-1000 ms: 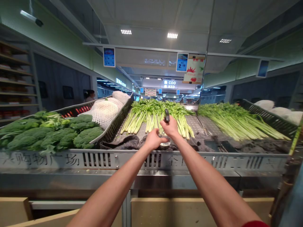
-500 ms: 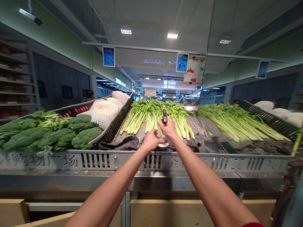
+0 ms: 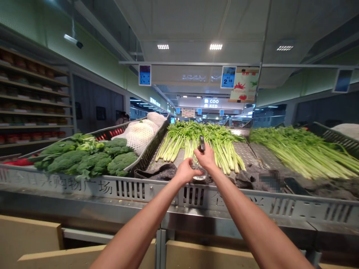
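Observation:
A clear spray bottle [image 3: 199,176] with a black nozzle head is held out in front of me over the celery bin. My right hand [image 3: 206,157] is wrapped round its neck, just below the black head. Lower down, my left hand [image 3: 185,172] curves its fingers and thumb around the clear body near the base; some fingers are hidden behind it. The nozzle faces away from me, toward the celery [image 3: 179,144], whose pale stalks point my way and whose leaves lie at the back.
Broccoli [image 3: 95,162] and net-wrapped white vegetables [image 3: 138,134] fill a crate on the left. Dark crumpled cloth [image 3: 159,172] lies behind the grey slatted rail [image 3: 134,188]. A mirror panel [image 3: 297,149] on the right reflects the celery. Price signs [image 3: 228,77] hang overhead.
My view has turned left, so the bins and signs sit further right and more shelving shows. Both hands keep their hold on the spray bottle.

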`<state>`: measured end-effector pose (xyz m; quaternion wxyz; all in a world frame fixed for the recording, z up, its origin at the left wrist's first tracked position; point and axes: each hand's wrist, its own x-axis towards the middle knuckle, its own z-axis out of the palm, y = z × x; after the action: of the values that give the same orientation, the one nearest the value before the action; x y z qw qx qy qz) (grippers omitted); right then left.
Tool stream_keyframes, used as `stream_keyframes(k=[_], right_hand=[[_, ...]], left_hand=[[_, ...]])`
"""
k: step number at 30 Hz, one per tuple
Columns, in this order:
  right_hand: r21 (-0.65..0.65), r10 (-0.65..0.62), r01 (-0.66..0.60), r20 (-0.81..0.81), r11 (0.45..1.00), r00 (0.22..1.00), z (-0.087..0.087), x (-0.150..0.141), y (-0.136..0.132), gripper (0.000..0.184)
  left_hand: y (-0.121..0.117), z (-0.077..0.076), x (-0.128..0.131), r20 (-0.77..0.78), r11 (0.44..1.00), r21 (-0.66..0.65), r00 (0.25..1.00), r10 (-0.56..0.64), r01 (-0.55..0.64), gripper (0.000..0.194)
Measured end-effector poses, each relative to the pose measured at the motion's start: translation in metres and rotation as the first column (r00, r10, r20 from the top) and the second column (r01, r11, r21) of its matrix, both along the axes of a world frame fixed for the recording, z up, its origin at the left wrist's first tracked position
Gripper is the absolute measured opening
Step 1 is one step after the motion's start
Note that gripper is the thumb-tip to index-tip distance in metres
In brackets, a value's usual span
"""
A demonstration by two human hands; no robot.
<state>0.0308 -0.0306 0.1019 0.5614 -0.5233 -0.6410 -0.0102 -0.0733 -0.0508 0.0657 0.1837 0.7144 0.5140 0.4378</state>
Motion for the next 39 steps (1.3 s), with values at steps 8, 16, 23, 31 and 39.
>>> stream_keyframes(k=[8, 16, 23, 31, 39], right_hand=[[-0.056, -0.023, 0.024, 0.028, 0.998, 0.999, -0.003, -0.015, -0.001, 0.015], [-0.037, -0.003, 0.004, 0.025, 0.999, 1.000, -0.005, -0.024, -0.002, 0.016], [0.016, 0.055, -0.056, 0.026, 0.998, 0.998, 0.005, -0.042, -0.004, 0.015], [-0.023, 0.123, -0.123, 0.029, 0.992, 0.992, 0.000, -0.062, -0.002, 0.015], [0.000, 0.169, -0.169, 0.043, 0.986, 0.985, 0.008, -0.070, -0.009, 0.015]], left_hand=[[-0.007, 0.001, -0.014, -0.011, 0.999, -0.042, 1.000, 0.018, -0.018, 0.051], [-0.007, -0.001, -0.024, 0.021, 0.998, -0.059, 1.000, 0.013, -0.011, 0.052], [-0.015, 0.010, -0.041, 0.002, 0.999, -0.024, 0.999, 0.046, -0.046, 0.053], [-0.027, 0.012, -0.057, -0.099, 0.986, -0.055, 0.984, 0.148, -0.154, 0.053], [-0.030, 0.019, -0.066, -0.135, 0.983, -0.026, 0.975, 0.177, -0.182, 0.054]])
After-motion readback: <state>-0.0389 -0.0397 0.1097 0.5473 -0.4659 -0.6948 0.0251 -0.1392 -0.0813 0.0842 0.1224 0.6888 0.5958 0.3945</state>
